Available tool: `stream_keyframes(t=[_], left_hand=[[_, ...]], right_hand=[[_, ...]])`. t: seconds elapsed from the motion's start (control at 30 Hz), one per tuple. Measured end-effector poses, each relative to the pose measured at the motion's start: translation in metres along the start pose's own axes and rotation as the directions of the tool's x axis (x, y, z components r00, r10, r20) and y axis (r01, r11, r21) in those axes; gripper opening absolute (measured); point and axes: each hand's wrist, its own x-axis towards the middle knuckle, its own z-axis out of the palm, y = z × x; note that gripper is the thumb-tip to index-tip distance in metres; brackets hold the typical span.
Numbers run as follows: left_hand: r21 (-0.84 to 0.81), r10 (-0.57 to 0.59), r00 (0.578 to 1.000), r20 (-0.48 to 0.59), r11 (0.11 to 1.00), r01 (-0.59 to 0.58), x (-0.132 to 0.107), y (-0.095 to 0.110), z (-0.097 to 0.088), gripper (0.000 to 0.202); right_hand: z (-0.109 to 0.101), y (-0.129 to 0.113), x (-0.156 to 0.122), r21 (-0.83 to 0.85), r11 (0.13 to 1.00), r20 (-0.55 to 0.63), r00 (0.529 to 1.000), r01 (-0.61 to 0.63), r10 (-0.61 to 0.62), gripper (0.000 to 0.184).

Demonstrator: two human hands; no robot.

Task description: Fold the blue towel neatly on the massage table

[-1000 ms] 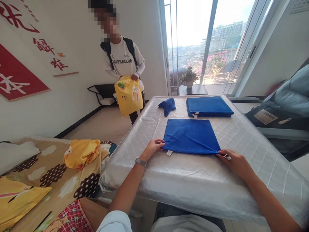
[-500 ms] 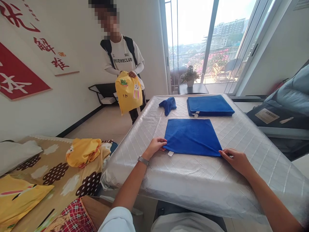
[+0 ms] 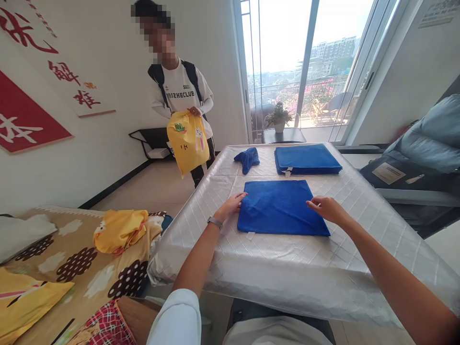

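Observation:
A folded blue towel (image 3: pixel 280 208) lies flat on the table with the silver quilted cover (image 3: pixel 287 268). My left hand (image 3: pixel 230 206) rests at the towel's left edge, fingers laid on the cloth. At the right edge is my right hand (image 3: pixel 325 209), fingers loosely curled and touching the cloth. Farther back sit a stack of folded blue towels (image 3: pixel 305 159) and a crumpled blue towel (image 3: pixel 247 158).
Another person (image 3: pixel 179 96) stands beyond the table's far left corner, holding a yellow bag (image 3: pixel 187 141). A patterned bed (image 3: pixel 72 258) with yellow cloth items (image 3: pixel 120 230) is at the left. A dark seat with a grey bundle (image 3: pixel 424 143) is to the right. Glass doors stand behind.
Both my hands moved from the towel's near corners up along its sides. The towel shifted slightly. The other person's bag stays held.

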Motion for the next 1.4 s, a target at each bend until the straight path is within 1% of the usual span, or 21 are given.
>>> stream_keyframes(t=[0.07,0.17,0.23,0.3,0.4,0.5,0.63,0.7,0.8,0.9,1.0,1.07,1.13,1.2,1.3,1.37,1.4], left_hand=[[-0.049,-0.024,0.996,-0.086,0.999,0.02,0.023,0.004,0.004,0.037],[-0.068,-0.027,0.977,-0.21,0.998,0.013,0.053,0.005,0.008,0.038],[-0.068,-0.025,0.97,-0.242,0.998,0.009,0.069,0.006,0.008,0.035],[-0.069,-0.028,0.969,-0.245,0.998,0.012,0.081,0.006,0.007,0.026],[-0.062,-0.028,0.976,-0.214,0.998,0.015,0.096,0.011,0.002,0.021],[-0.037,-0.02,0.98,-0.198,0.999,0.013,0.113,0.017,-0.002,0.022],[0.019,0.002,0.982,-0.189,1.0,0.001,0.135,0.024,-0.005,0.028],[0.046,0.004,0.985,-0.172,0.999,0.004,0.143,0.026,-0.007,0.034],[0.067,-0.011,0.992,-0.123,0.998,0.019,0.149,0.03,-0.015,0.042],[0.113,-0.026,1.0,-0.016,0.993,0.028,0.147,0.038,-0.025,0.047],[0.202,-0.042,0.998,0.054,0.979,0.03,0.143,0.047,-0.034,0.047],[0.256,-0.058,0.996,0.071,0.966,0.038,0.141,0.053,-0.038,0.044],[0.301,-0.056,0.996,0.071,0.953,0.033,0.14,0.056,-0.04,0.043],[0.338,-0.016,0.998,0.052,0.941,-0.003,0.139,0.059,-0.039,0.042],[0.368,0.1,0.995,-0.01,0.925,-0.09,0.135,0.065,-0.037,0.042],[0.371,0.199,0.977,-0.07,0.915,-0.16,0.13,0.073,-0.035,0.042],[0.373,0.257,0.961,-0.099,0.905,-0.203,0.127,0.078,-0.034,0.042]], right_hand=[[0.014,0.006,0.019,0.001,1.0,-0.033,0.999,-0.001,0.001,0.031],[0.037,0.021,0.032,0.024,1.0,-0.118,0.993,0.004,-0.001,0.028],[0.048,0.032,0.033,0.04,0.999,-0.177,0.984,0.01,-0.003,0.028],[0.053,0.043,0.034,0.07,0.997,-0.188,0.982,0.021,-0.008,0.028],[0.047,0.056,0.045,0.126,0.992,-0.114,0.993,-0.021,0.036,0.029],[0.034,0.065,0.072,0.111,0.984,-0.075,0.986,-0.137,0.146,0.031],[0.027,0.07,0.115,0.059,0.943,-0.068,0.941,-0.329,0.332,0.037],[0.028,0.071,0.132,0.038,0.921,-0.047,0.92,-0.388,0.39,0.043],[0.032,0.075,0.148,-0.007,0.911,-0.012,0.911,-0.413,0.413,0.049],[0.033,0.081,0.154,0.003,0.921,0.016,0.921,-0.39,0.39,0.041],[0.029,0.086,0.156,0.108,0.93,0.041,0.937,-0.351,0.348,0.034],[0.024,0.086,0.156,0.215,0.917,0.076,0.942,-0.337,0.328,0.035],[0.016,0.083,0.154,0.341,0.884,0.112,0.948,-0.319,0.299,0.041],[0.006,0.077,0.151,0.446,0.847,0.127,0.957,-0.289,0.26,0.049],[-0.015,0.067,0.145,0.502,0.837,0.098,0.976,-0.218,0.195,0.058],[-0.031,0.063,0.139,0.515,0.84,0.063,0.985,-0.171,0.162,0.06],[-0.039,0.061,0.136,0.528,0.836,0.043,0.988,-0.148,0.147,0.061]])
